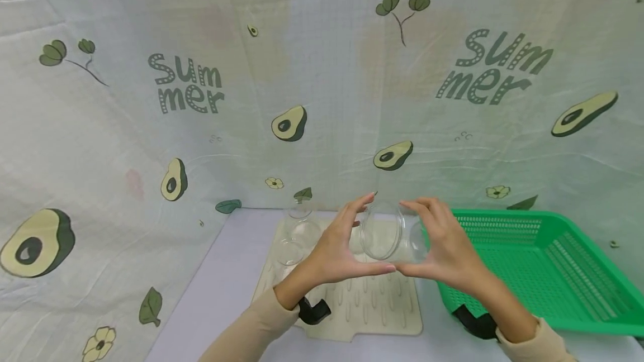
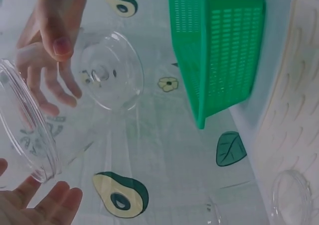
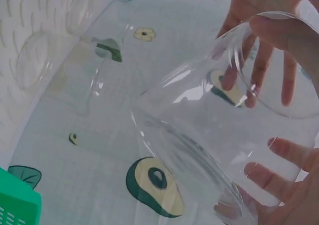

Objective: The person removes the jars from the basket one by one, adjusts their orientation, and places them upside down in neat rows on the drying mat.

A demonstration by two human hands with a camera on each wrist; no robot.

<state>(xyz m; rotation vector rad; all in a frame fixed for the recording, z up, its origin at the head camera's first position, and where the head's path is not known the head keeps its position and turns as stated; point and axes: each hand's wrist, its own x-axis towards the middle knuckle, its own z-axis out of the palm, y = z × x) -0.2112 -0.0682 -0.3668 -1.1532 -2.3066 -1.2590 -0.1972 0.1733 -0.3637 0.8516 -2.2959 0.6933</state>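
Note:
Between both hands, above the mat, is a clear glass jar (image 1: 380,233) turned on its side. Its thick round rim faces left in the head view, and its round far end lies by the right palm. My left hand (image 1: 342,247) grips the rim side, thumb below and fingers above. My right hand (image 1: 445,244) holds the other end the same way, the two thumb tips almost meeting underneath. Through the transparent wall of the jar (image 3: 194,130), fingers show in the right wrist view. A disc-shaped end (image 2: 112,70) with a small central bump shows in the left wrist view.
A cream ridged drying mat (image 1: 372,312) lies on the white table (image 1: 221,272). Several clear glass pieces (image 1: 290,251) stand on its left side. At the right sits a green perforated basket (image 1: 508,214). A printed curtain (image 1: 327,71) hangs behind.

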